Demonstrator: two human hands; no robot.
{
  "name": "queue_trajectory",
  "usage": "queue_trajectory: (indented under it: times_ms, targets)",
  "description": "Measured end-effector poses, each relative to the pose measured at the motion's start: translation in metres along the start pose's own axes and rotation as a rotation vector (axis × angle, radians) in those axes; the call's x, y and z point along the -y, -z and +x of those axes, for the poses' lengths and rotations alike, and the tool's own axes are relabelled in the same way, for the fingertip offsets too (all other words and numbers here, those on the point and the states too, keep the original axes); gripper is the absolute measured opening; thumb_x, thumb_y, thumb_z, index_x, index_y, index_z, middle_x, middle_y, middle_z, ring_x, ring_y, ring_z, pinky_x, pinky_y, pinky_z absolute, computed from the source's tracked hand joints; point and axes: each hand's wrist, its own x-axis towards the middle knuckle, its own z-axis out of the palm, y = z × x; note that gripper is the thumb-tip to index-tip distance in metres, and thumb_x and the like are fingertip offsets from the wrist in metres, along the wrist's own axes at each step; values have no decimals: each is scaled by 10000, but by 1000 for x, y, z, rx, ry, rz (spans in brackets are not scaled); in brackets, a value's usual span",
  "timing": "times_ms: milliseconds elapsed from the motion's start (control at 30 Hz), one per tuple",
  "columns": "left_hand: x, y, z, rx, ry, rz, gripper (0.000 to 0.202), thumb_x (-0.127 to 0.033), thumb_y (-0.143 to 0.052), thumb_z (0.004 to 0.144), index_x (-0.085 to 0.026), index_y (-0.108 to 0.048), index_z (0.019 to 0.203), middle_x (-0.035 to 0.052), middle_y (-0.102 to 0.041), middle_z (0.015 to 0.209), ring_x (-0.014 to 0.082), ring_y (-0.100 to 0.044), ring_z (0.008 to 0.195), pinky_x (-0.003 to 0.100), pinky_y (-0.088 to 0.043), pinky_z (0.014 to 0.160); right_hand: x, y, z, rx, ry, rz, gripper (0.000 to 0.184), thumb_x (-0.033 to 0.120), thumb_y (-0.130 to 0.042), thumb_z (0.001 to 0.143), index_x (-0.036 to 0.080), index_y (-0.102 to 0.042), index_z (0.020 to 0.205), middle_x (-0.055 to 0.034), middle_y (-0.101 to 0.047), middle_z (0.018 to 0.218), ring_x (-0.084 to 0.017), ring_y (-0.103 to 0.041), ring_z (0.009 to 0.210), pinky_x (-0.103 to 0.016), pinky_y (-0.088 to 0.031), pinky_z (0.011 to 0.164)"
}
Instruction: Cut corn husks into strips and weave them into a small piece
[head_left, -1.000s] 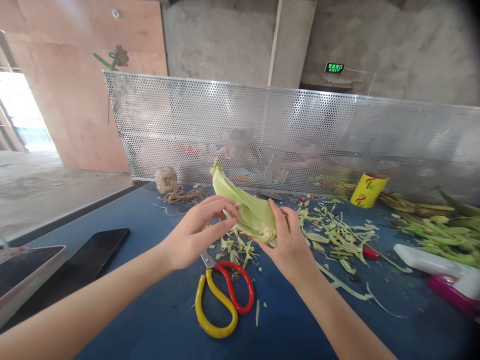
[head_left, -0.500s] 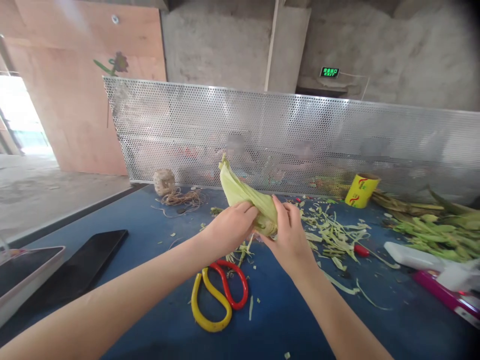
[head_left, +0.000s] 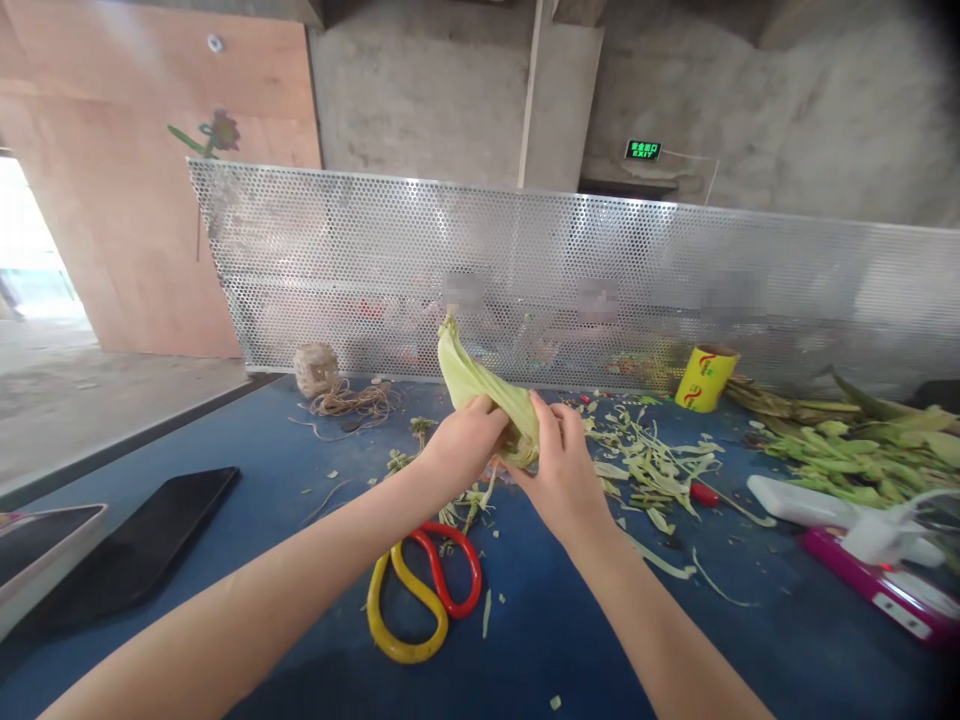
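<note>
A bundle of pale green corn husk (head_left: 480,378), narrow and twisted at its upper tip, is held tilted above the table between both hands. My left hand (head_left: 471,440) is closed on its lower front side, fingers curled into the folds. Around the wide lower end on the right, my right hand (head_left: 559,455) grips with thumb below and fingers on top. Just under the hands lie scissors with one yellow and one red handle (head_left: 409,600); their blades are hidden. Husk scraps (head_left: 469,510) lie beside the scissors.
On the blue table (head_left: 300,620), a black phone (head_left: 150,545) lies left and a twine ball (head_left: 316,370) sits back left. Shredded husk (head_left: 652,460), a yellow tape roll (head_left: 706,378), green leaves (head_left: 840,460) and a purple power strip (head_left: 877,580) are right. A perforated metal screen (head_left: 375,270) stands behind.
The view has shifted slightly, so most things appear a little further left. Both hands keep their hold on the corn husk bundle, with almost no change in its pose.
</note>
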Motion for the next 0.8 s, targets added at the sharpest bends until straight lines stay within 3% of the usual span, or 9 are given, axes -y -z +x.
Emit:
queue_trajectory:
  times_ms: [133,333,467,600,800]
  targets:
    - [-4,0,-3,2,-39,-20,139,-150,-417,828,-132,-530,907,89,-546,927,222,-517,909,346,-472,755,-2,2,1,-11,-26,10,685,244,-580,748,112,-218,1313,-175,-373,1094,-298,-424,1051,-430,-440,838]
    - [-3,3,0,4,35,-105,132,-156,-396,839,-99,-514,860,87,-580,805,179,-557,746,292,-480,647,-4,1,1,-8,-13,-25,739,238,-638,695,85,-242,1299,-174,-371,1081,-300,-413,1042,-417,-442,845]
    - [0,2,4,42,-14,-161,150,-179,-424,834,-124,-562,812,66,-606,814,164,-566,763,266,-466,675,-3,-1,0,-1,0,-51,750,236,-646,684,79,-248,1299,-171,-372,1074,-298,-420,1022,-414,-443,841]
    - [2,2,6,82,-63,-186,150,-165,-448,807,-124,-589,774,47,-620,728,147,-567,664,243,-454,594,-4,-1,0,24,9,-61,733,245,-635,695,68,-255,1297,-179,-373,1076,-305,-420,1026,-408,-449,829]
    - [0,7,7,31,-96,-180,117,-144,-487,773,-134,-597,732,40,-618,737,141,-557,696,235,-459,618,-7,1,1,11,13,-65,700,277,-592,726,106,-242,1308,-179,-393,1076,-303,-459,1016,-419,-465,794]
